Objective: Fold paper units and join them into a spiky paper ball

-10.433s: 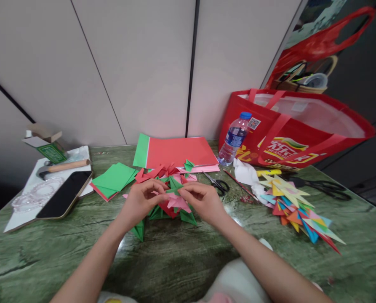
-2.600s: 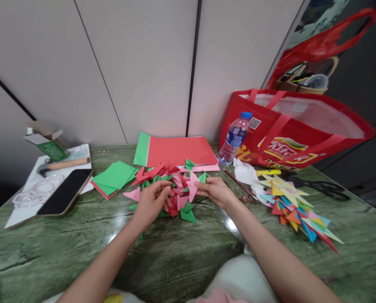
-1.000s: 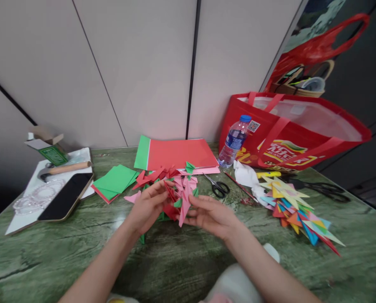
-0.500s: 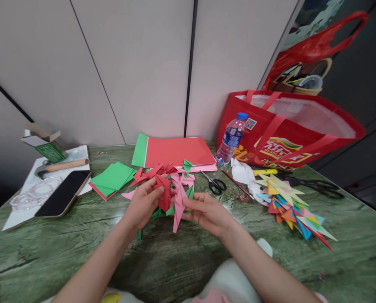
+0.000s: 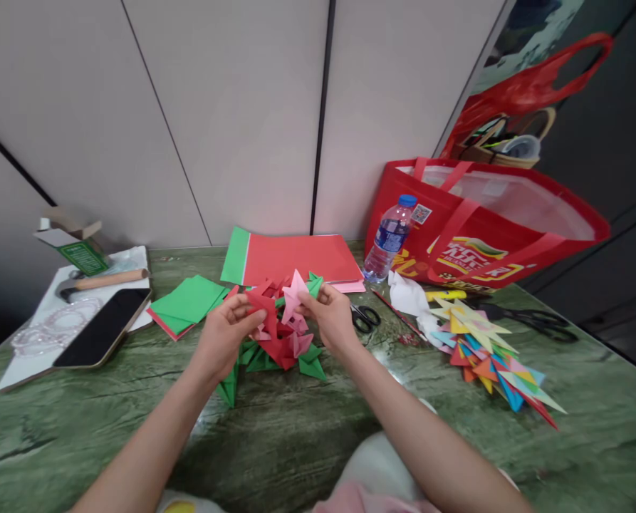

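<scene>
My left hand [image 5: 220, 338] pinches a red folded paper piece [image 5: 265, 311] between thumb and fingers. Held in the fingertips of my right hand [image 5: 332, 318] is a pink folded paper piece [image 5: 295, 291] with star-like points, standing upright. Between and below both hands lies a heap of folded paper: red pieces [image 5: 281, 350], pink pieces [image 5: 303, 345] and green pieces [image 5: 310, 363]. Whether the held pieces are joined to the heap I cannot tell. Black-handled scissors [image 5: 365, 319] lie just right of my right hand, their blades partly hidden by it.
Green paper squares [image 5: 186, 303] lie left of the heap, red and green sheets [image 5: 296, 258] behind it. A water bottle [image 5: 389, 239] stands before a red bag [image 5: 510, 221]. Colourful folded paper [image 5: 491, 356] is at right; a phone [image 5: 104, 329] and wooden-handled tool [image 5: 112, 278] at left.
My right hand has lifted away from me with the pink piece, whose point now faces up instead of down. My left hand has shifted slightly left, still on the red piece.
</scene>
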